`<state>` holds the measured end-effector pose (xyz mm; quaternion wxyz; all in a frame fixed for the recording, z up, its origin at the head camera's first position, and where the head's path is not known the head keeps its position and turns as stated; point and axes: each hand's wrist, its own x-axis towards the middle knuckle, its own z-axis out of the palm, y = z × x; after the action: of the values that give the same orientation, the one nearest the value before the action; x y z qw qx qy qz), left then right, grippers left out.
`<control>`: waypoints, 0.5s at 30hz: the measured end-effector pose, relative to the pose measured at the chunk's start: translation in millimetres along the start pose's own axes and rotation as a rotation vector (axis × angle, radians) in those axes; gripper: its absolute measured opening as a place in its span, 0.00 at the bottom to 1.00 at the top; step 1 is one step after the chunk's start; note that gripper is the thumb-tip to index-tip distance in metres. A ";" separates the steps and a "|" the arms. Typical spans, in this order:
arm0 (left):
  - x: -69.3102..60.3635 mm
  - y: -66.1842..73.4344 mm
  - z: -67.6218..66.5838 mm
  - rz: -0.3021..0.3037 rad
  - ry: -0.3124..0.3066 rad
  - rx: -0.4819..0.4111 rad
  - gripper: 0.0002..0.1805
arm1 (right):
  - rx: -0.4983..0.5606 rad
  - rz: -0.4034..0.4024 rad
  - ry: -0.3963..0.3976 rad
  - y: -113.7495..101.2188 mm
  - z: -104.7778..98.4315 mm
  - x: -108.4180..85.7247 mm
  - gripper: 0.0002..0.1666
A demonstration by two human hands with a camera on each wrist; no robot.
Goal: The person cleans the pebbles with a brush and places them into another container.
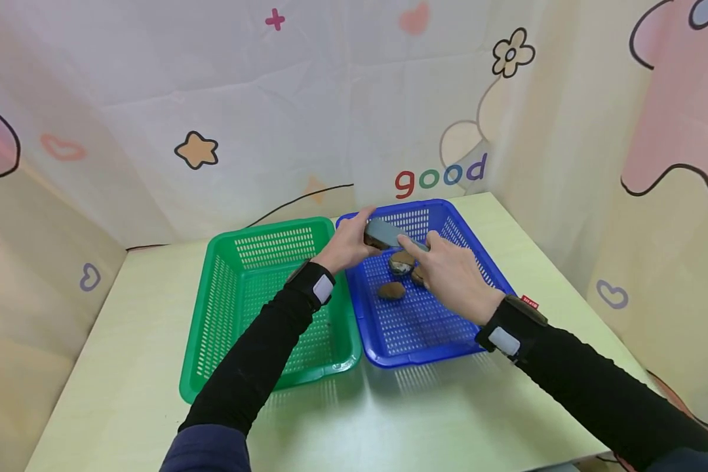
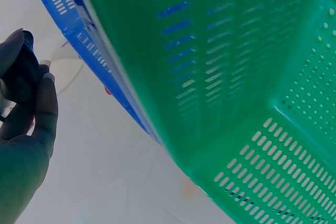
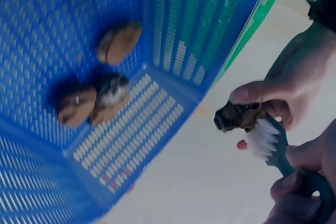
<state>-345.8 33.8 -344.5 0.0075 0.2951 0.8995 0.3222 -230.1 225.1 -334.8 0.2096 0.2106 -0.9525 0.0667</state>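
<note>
My left hand [image 1: 348,241] holds a glossy dark brown lump [image 3: 235,117], stone-like or shell-like, over the back of the blue basket [image 1: 383,357]. Thumb and fingers pinch it from both sides. In my right hand [image 1: 453,278] is a scrubbing brush [image 1: 385,234] with a grey-blue back, gripped by its handle. Its white bristles [image 3: 262,140] lie against the lump in the right wrist view. Inside the blue basket are a single brown piece [image 1: 392,291] and a brown-and-white one [image 1: 401,262] beside another brown piece [image 1: 417,275], partly hidden by my right hand.
A green basket [image 1: 212,314] stands directly left of the blue one, with its bottom bare where visible. Both rest on a pale table [image 1: 354,432]. A patterned curtain [image 1: 307,131] hangs behind the table and along its sides.
</note>
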 end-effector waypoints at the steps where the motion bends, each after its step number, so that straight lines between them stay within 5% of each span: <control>1: 0.2 -0.7 -0.4 -0.004 0.003 -0.005 0.44 | 0.007 -0.003 -0.004 -0.8 0.2 -0.5 0.31; 15: 1.1 1.8 -0.3 -0.028 -0.015 0.010 0.46 | 0.013 -0.014 0.029 1.1 4.5 -2.9 0.30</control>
<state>-345.9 35.3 -343.0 0.0174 0.2848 0.9051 0.3152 -229.9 226.2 -340.2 0.2225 0.2176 -0.9474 0.0746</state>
